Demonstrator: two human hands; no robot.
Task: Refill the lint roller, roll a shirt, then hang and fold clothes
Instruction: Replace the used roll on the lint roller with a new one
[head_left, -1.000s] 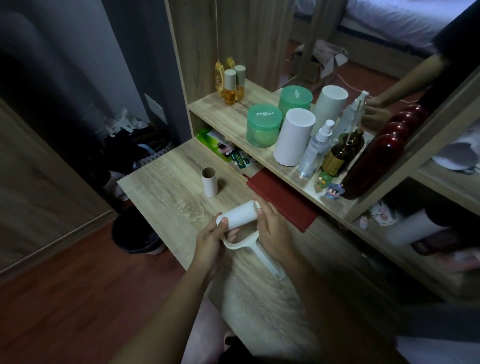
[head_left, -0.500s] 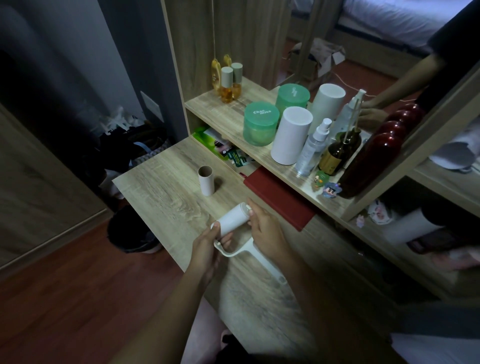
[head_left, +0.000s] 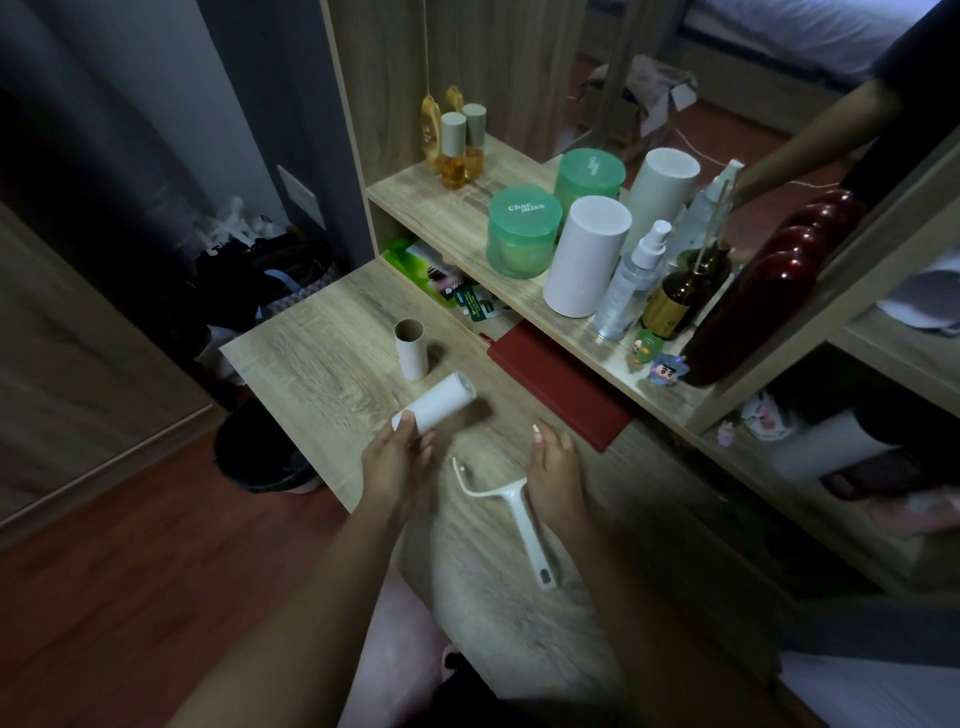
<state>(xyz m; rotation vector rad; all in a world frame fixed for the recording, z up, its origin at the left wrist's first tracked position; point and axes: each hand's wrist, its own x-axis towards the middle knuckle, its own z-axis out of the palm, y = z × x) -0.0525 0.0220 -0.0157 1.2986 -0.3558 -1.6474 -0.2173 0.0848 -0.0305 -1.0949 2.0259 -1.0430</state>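
My left hand (head_left: 395, 462) grips one end of a white refill roll (head_left: 441, 402) and holds it tilted just above the wooden desk (head_left: 311, 364). The white lint roller handle (head_left: 527, 525) lies on the desk to the right, its bare wire arm pointing left, with no roll on it. My right hand (head_left: 553, 467) is closed on the handle's top end, thumb up. An empty cardboard core (head_left: 410, 356) stands upright on the desk behind the roll.
A red notebook (head_left: 561, 384) lies at the desk's back edge under the shelf (head_left: 431, 197), which carries green jars, white cylinders and several bottles. A dark bin (head_left: 265, 452) stands on the floor left of the desk. An arm (head_left: 810, 135) shows at upper right.
The refill roll has come away from the handle. My left hand moved it up and left, while my right hand let go of the roll and stayed on the handle.
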